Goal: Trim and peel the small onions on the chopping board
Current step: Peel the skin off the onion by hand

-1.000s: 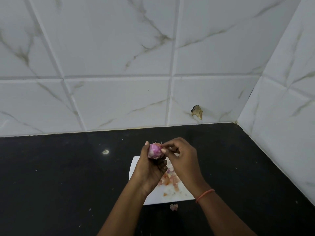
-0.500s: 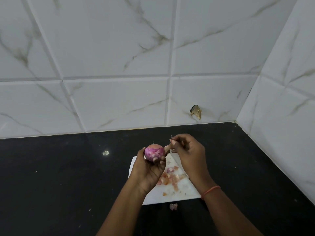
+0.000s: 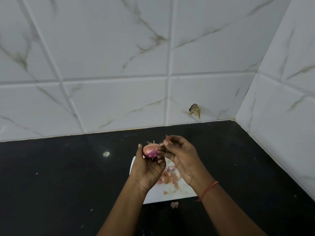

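My left hand (image 3: 147,169) grips a small pink-purple onion (image 3: 150,151) with its root hairs pointing up, held above the far end of the white chopping board (image 3: 158,196). Just to its right, my right hand (image 3: 180,156) pinches a strip of papery onion skin (image 3: 165,142) between thumb and fingertips. The strip still reaches the onion's upper right side. Loose pink and orange onion peels (image 3: 170,176) lie in a pile on the board beneath my hands. No knife shows in this view.
The board lies on a black countertop (image 3: 68,176). One peel scrap (image 3: 174,204) sits on the counter just off the board's near edge. White marble-pattern tiled walls close the back and right side, with a chipped hole (image 3: 194,110) in the back wall.
My right hand has drawn up and to the right, peeling a strip of skin away from the onion. My left hand has turned the onion slightly while holding it in place.
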Demonstrator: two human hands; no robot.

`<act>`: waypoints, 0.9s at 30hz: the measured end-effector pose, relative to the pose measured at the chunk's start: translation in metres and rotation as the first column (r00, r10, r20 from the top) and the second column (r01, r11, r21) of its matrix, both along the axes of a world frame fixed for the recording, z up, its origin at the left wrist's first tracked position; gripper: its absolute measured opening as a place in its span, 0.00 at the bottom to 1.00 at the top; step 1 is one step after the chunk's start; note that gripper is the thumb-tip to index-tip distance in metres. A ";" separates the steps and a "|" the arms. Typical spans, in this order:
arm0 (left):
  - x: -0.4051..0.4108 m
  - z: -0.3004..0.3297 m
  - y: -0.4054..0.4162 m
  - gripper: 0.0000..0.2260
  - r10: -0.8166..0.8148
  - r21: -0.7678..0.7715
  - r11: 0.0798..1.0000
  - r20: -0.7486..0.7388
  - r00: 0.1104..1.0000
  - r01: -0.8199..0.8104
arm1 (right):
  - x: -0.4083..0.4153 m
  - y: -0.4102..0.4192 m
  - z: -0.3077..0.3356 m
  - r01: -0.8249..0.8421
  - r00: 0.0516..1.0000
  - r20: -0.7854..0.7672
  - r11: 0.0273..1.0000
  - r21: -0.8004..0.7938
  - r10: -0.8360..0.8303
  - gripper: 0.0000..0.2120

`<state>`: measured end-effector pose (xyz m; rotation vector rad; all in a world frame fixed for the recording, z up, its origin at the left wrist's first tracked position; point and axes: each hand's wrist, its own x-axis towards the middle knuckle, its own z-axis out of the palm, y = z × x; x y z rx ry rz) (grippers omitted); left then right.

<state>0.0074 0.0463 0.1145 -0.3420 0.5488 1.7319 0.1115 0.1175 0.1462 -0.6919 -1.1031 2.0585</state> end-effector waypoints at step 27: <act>0.006 0.010 -0.003 0.15 -0.043 -0.067 0.998 -0.444 0.895 0.015 | 0.008 0.000 -0.012 -0.135 0.904 0.329 0.547 0.826 -0.273 0.13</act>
